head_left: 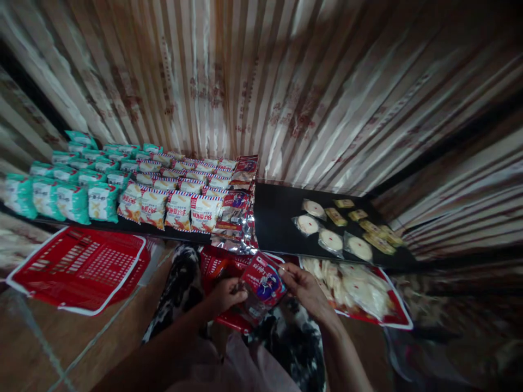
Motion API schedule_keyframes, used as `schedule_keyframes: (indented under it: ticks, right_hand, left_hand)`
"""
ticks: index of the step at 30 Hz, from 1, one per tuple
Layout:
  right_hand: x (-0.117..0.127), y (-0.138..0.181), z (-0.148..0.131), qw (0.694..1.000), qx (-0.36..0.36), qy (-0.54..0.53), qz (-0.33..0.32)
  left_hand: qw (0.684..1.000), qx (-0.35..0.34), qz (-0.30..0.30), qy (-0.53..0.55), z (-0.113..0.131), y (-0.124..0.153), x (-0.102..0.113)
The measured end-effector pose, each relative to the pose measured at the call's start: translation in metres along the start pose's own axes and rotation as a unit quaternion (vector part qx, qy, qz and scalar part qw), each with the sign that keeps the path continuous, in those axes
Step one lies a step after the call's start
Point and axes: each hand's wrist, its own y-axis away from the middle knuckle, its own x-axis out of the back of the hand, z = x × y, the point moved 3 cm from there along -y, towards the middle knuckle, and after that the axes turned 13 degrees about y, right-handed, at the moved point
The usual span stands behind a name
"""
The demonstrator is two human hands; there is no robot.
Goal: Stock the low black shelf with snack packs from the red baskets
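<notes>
Between both hands, over my lap, is a red and purple snack packet (pixel 263 280) with white lettering. My left hand (pixel 229 295) is closed on its left side, and my right hand (pixel 300 286) pinches its upper right edge. Just beyond, at the front of the black shelf (pixel 278 228), stand similar red and silver snack packets (pixel 233 215) in a row running back. Below the hands a red basket (pixel 212 264) sits between my knees, partly hidden by my hands and the packet.
White and red snack bags (pixel 177 209) and teal snack bags (pixel 73 201) stand in rows on the left. Round wrapped cakes (pixel 330 241) and small yellow packets (pixel 378 242) lie on the right. Red baskets (pixel 81 272) stand below; the right one holds wrapped cakes (pixel 362 286). A striped curtain (pixel 245 81) hangs behind.
</notes>
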Motion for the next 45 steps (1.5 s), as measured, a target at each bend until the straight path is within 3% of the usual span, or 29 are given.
schedule_keyframes:
  ticks: [6,11,16,22,27,31,36,40,45]
  right_hand:
    - [0.005,0.021,-0.017,0.986,0.031,-0.145,0.072]
    - [-0.005,0.020,-0.027,0.984,0.026,-0.134,0.112]
    - [-0.003,0.003,-0.042,0.979,0.023,-0.138,0.150]
    - [0.007,-0.040,-0.084,0.975,0.088,-0.099,0.181]
    - [0.015,-0.093,-0.119,0.967,0.147,-0.049,0.204]
    - [0.018,-0.140,-0.136,0.964,0.160,-0.011,0.212]
    - [0.019,-0.186,-0.150,0.964,0.155,0.062,0.209]
    - [0.019,-0.208,-0.158,0.954,0.154,0.141,0.214]
    - [0.021,-0.226,-0.166,0.924,0.134,0.258,0.247]
  left_hand:
    - [0.995,-0.064,0.043,-0.065,0.051,0.014,-0.026]
    - [0.992,-0.123,0.021,-0.011,0.088,0.016,-0.043]
    - [0.986,-0.162,0.015,0.041,0.100,0.013,-0.042]
    - [0.968,-0.206,0.141,0.019,0.104,0.003,-0.023]
    - [0.922,-0.300,0.240,-0.051,0.121,-0.015,-0.009]
    - [0.898,-0.340,0.254,-0.115,0.130,-0.037,-0.004]
    - [0.872,-0.332,0.266,-0.241,0.142,-0.058,-0.003]
    - [0.851,-0.329,0.284,-0.297,0.153,-0.066,0.000]
    - [0.851,-0.314,0.289,-0.305,0.164,-0.076,0.006]
